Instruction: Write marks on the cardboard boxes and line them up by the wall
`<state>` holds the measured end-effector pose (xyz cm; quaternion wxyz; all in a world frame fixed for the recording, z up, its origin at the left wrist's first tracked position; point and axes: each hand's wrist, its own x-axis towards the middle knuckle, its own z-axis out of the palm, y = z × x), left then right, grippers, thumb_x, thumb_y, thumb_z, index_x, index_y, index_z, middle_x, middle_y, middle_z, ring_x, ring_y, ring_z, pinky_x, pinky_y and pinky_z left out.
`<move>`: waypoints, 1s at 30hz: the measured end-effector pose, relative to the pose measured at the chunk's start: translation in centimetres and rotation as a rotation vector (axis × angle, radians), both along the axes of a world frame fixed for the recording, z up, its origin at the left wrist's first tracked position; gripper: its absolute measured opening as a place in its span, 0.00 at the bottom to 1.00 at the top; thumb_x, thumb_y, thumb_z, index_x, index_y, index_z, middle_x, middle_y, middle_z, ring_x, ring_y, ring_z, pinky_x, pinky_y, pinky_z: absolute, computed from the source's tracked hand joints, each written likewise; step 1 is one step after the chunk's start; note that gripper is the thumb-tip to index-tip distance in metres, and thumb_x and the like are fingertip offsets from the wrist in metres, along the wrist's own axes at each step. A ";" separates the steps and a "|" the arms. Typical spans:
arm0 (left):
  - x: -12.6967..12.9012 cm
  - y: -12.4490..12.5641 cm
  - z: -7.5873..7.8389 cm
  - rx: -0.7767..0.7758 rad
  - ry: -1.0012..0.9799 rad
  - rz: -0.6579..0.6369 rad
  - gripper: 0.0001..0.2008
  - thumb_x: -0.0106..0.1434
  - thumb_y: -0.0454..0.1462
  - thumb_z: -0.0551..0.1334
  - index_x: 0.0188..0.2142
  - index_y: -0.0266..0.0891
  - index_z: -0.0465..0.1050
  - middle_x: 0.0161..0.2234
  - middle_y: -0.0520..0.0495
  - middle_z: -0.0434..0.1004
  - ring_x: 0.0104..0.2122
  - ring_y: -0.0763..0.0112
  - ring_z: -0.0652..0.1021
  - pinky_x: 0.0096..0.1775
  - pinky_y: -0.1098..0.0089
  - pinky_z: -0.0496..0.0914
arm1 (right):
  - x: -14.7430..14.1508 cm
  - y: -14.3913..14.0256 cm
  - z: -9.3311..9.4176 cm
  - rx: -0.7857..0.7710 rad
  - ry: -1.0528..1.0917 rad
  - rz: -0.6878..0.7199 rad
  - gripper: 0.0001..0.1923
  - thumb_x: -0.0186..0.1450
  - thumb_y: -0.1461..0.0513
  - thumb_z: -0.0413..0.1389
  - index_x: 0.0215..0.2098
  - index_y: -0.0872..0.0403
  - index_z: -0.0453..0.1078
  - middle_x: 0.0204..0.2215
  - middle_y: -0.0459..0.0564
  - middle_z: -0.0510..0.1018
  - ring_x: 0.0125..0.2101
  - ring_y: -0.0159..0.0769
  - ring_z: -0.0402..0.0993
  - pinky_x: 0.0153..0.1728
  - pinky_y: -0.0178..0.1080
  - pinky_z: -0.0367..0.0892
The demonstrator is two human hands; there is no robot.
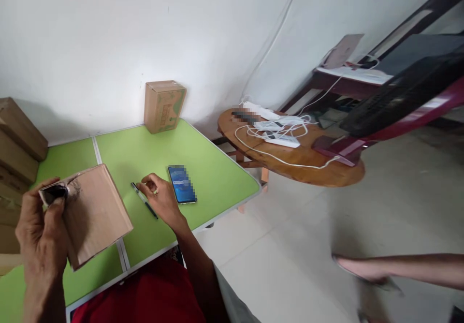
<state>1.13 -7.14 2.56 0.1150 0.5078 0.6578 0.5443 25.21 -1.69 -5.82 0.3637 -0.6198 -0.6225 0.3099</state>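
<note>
My left hand is closed on the corner of a brown cardboard box, held tilted above the green table. A torn, dark hole and black scribble-like marks show at that corner, by my thumb. My right hand is low over the table, its fingers curled in a pinch at the upper end of a slim dark-and-light pen. How firmly the fingertips grip it is hard to see. Just right of this hand, a smartphone with a lit blue screen lies face up.
A small cardboard box stands at the back of the green table. Stacked cartons line the left side. Right of it, a wooden oval table holds white cables and power strips. Another person's leg extends over the floor at right.
</note>
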 end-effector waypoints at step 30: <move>-1.2 -0.6 -2.8 -0.001 0.025 -0.309 0.37 0.68 0.57 0.71 0.70 0.46 0.71 0.62 0.37 0.79 0.62 0.45 0.79 0.67 0.43 0.72 | -7.1 -2.3 7.3 0.213 0.894 0.434 0.24 0.69 0.38 0.72 0.44 0.47 0.81 0.41 0.51 0.87 0.40 0.43 0.87 0.46 0.47 0.86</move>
